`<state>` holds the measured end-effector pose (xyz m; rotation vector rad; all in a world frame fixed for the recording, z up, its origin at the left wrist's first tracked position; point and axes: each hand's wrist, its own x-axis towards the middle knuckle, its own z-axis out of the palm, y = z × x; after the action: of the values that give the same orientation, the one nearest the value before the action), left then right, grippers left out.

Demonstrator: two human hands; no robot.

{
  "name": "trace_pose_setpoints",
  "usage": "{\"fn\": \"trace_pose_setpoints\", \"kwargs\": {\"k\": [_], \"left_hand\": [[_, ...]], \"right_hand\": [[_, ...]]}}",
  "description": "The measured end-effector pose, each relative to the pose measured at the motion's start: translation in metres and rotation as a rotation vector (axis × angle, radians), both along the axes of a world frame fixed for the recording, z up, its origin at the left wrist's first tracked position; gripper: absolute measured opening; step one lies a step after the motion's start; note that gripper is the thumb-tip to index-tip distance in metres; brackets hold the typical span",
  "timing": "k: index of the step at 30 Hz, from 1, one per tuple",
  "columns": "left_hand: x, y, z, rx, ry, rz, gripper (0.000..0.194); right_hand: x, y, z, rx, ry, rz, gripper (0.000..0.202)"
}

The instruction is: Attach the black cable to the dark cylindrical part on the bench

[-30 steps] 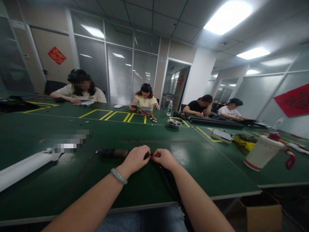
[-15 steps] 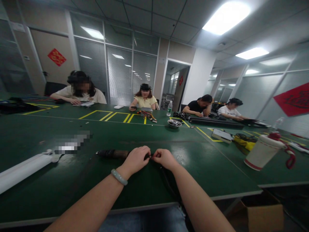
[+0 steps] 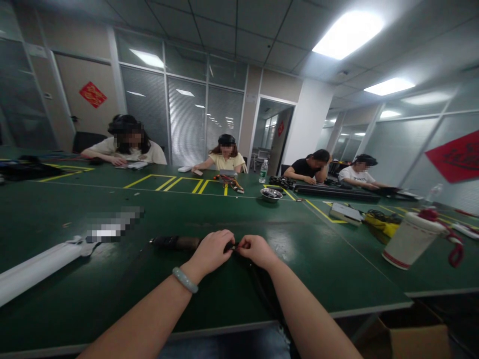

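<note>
A dark, cylindrical electric screwdriver [image 3: 177, 243] lies on the green table, its narrow metal tip pointing left. My left hand [image 3: 213, 249], wearing a bangle on the wrist, is closed around its right end and hides that part. Close beside it, my right hand [image 3: 258, 250] pinches the end of a black cable [image 3: 262, 286], which runs down toward the table's front edge. A small shiny piece shows between the fingertips of both hands; its exact shape is too small to tell.
On the left lies a long white object [image 3: 41, 271]. Farther back are a metal bowl [image 3: 271, 194], a water bottle [image 3: 263, 172] and a bundle of wires [image 3: 235, 184]. A white cup [image 3: 409, 242] stands at right. Several people sit across the table.
Both hands stay at the same place on the screwdriver and cable, with a slightly wider gap between the fingertips. The view has tilted a little. A person opposite has moved a hand outward.
</note>
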<state>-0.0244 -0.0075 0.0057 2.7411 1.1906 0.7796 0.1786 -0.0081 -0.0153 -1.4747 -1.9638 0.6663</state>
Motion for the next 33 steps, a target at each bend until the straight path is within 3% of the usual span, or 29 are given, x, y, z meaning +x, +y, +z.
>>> {"fn": "trace_pose_setpoints", "kwargs": {"k": [19,33], "left_hand": [[0.0,0.001,-0.004,0.06,0.001,-0.003,0.015],[0.0,0.002,-0.002,0.048,0.03,-0.002,0.005]], "right_hand": [[0.001,0.001,-0.002,0.022,0.013,0.009,0.011],[0.003,-0.005,0.008,0.086,-0.088,0.038,0.011]]}}
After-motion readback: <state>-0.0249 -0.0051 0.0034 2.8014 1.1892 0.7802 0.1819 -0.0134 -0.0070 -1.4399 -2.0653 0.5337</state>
